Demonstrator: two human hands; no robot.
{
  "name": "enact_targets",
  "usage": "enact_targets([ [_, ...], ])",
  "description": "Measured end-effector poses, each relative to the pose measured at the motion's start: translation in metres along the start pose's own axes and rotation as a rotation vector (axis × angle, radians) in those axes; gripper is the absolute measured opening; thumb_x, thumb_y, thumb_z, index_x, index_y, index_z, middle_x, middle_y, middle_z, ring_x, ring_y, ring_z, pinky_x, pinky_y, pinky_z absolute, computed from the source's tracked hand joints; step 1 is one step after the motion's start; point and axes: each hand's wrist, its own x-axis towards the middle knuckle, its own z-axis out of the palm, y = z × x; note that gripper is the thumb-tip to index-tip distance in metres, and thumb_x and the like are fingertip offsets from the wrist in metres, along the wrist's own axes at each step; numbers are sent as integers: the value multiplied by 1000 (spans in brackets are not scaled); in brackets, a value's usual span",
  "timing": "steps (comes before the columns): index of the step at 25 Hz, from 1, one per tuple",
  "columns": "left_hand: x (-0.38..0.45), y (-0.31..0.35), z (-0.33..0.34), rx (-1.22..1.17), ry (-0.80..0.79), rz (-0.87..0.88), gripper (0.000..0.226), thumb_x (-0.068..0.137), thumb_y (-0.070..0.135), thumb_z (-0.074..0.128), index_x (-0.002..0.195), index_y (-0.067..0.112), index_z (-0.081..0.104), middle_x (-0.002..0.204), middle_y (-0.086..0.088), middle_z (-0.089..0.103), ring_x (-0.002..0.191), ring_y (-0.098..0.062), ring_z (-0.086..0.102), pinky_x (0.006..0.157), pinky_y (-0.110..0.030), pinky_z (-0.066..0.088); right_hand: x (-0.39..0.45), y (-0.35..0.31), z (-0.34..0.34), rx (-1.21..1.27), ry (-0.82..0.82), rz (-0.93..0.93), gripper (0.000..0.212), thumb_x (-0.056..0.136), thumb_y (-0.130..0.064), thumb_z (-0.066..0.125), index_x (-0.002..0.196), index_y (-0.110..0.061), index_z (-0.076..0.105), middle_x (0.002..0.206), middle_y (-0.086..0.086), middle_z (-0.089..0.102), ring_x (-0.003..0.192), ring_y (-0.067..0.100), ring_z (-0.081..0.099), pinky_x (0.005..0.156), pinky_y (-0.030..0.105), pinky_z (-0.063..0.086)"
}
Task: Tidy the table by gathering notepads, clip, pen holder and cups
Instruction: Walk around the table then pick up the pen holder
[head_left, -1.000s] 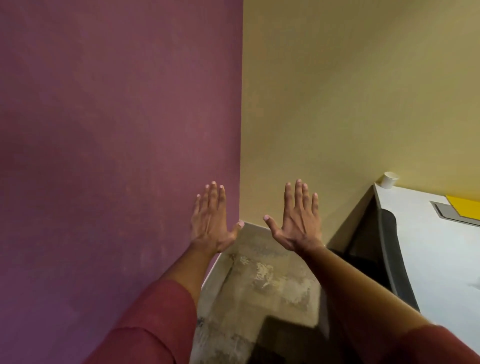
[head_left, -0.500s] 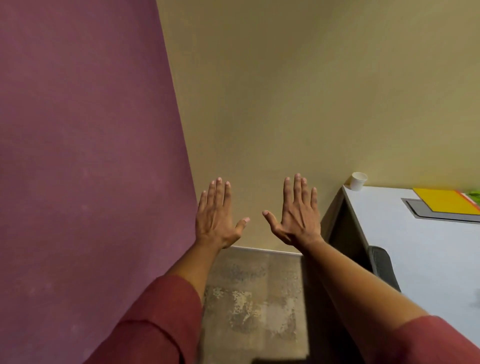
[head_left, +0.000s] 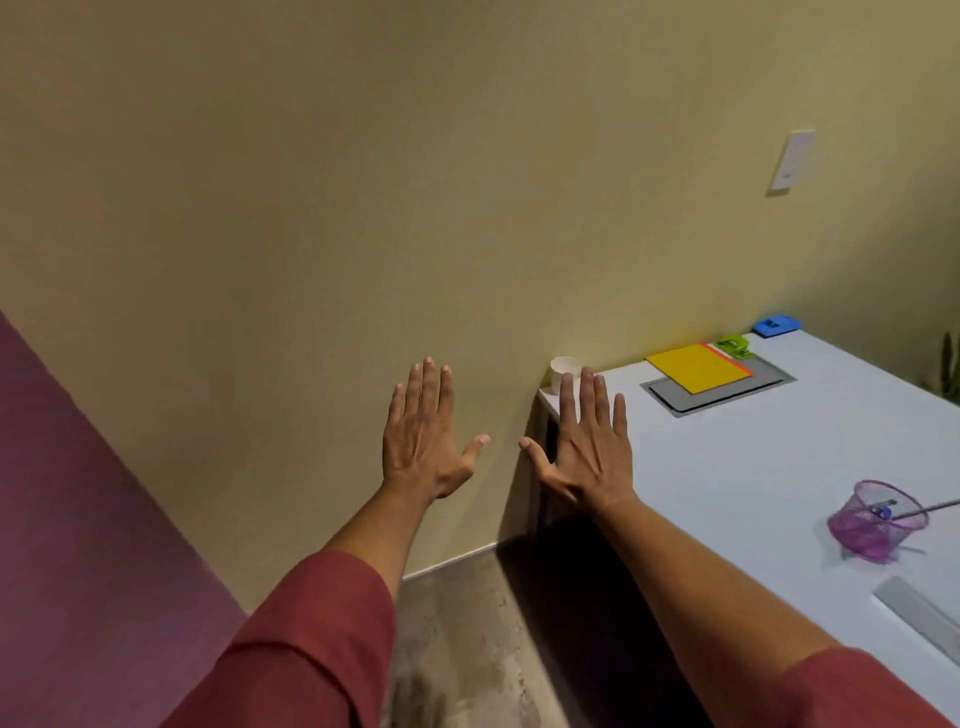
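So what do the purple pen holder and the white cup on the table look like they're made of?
The pen holder looks like wire mesh with a glossy purple coating: you can see through its walls to the table. The cup looks like matte white paper, possibly thin plastic; it is too small to tell.

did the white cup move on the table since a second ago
No. The white cup sits at the same far corner of the table against the wall; only the camera turned right, shifting it across the picture.
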Motion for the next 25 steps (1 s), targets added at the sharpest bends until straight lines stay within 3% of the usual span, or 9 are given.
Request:
enact_targets([
  [5, 86, 16, 43, -84, -37, 211, 101, 84, 71, 34, 155, 13, -8, 164, -13, -11, 152, -26, -12, 124, -43, -2, 38, 24, 23, -77, -1, 255, 99, 84, -76, 19, 156, -14, -9, 164, 14, -13, 152, 27, -13, 122, 51, -6],
  [12, 149, 94, 102, -189, -124, 500, 101, 85, 74, 28, 154, 12, -13, 163, -13, -16, 151, -27, -16, 124, -45, -3, 41, 86, 40, -161, -48, 535, 99, 83, -77, 13, 153, -17, -19, 161, 12, -25, 149, 27, -23, 121, 50, -11],
  [19, 190, 207, 149, -229, -206, 751, 98, 89, 70, 26, 152, 12, -20, 161, -13, -24, 149, -27, -21, 123, -45, -8, 39, 177, 55, -170, -12, 783, 97, 86, -73, 21, 155, -12, -13, 163, 16, -16, 151, 30, -15, 122, 50, -6],
  [25, 208, 303, 167, -348, -261, 909, 96, 89, 67, 35, 155, 12, -10, 164, -12, -13, 151, -26, -15, 123, -44, -2, 30, 249, 55, -177, 9, 969, 98, 86, -72, 24, 156, -10, -5, 164, 18, -6, 152, 31, -6, 123, 50, -3],
])
